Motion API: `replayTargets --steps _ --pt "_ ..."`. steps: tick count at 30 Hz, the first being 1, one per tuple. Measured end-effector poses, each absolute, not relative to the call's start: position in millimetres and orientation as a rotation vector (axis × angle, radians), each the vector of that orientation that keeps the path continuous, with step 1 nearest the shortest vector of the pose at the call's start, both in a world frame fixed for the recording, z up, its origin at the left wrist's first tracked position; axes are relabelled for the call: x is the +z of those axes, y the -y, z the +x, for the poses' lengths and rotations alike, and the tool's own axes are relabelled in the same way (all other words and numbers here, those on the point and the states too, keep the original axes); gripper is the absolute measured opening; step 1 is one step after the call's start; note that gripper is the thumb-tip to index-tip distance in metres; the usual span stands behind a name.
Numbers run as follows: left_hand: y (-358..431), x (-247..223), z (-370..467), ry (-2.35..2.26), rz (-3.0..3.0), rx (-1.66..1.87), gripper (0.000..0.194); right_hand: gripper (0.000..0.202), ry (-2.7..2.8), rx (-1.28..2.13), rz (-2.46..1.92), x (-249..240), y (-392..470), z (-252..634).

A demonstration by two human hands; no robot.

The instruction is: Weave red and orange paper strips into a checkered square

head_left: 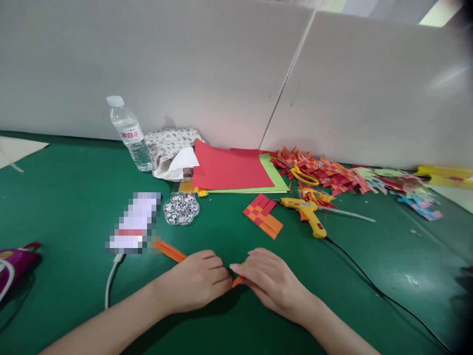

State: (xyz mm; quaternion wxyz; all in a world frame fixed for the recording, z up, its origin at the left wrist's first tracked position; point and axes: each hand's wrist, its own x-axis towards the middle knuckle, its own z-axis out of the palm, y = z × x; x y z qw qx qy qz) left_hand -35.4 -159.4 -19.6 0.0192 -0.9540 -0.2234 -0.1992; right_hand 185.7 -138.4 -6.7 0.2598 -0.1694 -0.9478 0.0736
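Note:
Between my two hands is a small folded strip of orange paper (237, 281). My left hand (203, 278) is closed round its left end, and the fingers of my right hand (271, 278) pinch the other end. Another orange paper strip (172, 251) lies on the table, partly hidden behind my left hand. Beyond my right hand lies a woven piece of red and orange paper (262, 215), flat on the green table (218, 231). A yellow glue gun (306, 214) rests to the right of it, its black cord trailing toward the lower right.
A water bottle (131, 135), a patterned tissue pouch (172, 148), red paper sheets (232, 167) and woven paper fish (325, 170) with yellow scissors (305, 175) line the wall. Closer in are a case of googly eyes (181, 209) and a plugged-in phone (135, 222).

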Motion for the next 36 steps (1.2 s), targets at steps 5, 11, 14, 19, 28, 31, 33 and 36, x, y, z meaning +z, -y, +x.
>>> replayTargets --steps 5,11,14,19,28,31,33,36 --pt "159.9 -20.4 -34.8 0.82 -2.9 -0.652 0.006 0.039 2.571 0.166 -0.453 -7.9 138.0 184.9" --pt "158.2 -19.9 -35.5 0.982 -2.78 -0.715 0.011 0.041 2.559 0.144 -0.466 -7.8 137.6 186.3" --pt "158.0 -20.1 -36.1 0.966 -2.776 -0.758 0.014 0.041 2.556 0.147 -0.467 -7.4 137.3 186.4" --pt "161.7 -18.6 -35.1 0.716 -2.934 -0.679 0.009 0.041 2.615 0.158 -0.45 -10.8 137.2 187.5" --pt "160.4 -24.3 -33.6 1.016 -2.85 -0.679 0.011 0.04 2.56 0.148 -0.506 -8.9 136.2 185.2" --pt "160.3 -23.1 -33.9 1.091 -2.848 -0.614 0.008 0.042 2.563 0.172 -0.519 -7.9 137.1 184.8" --pt "160.3 -22.1 -34.2 1.106 -2.86 -0.555 0.013 0.043 2.573 0.185 -0.516 -7.6 138.4 184.8" --pt "159.5 -21.6 -34.5 1.041 -2.898 -0.505 0.014 0.043 2.576 0.212 -0.521 -6.9 141.8 184.9"
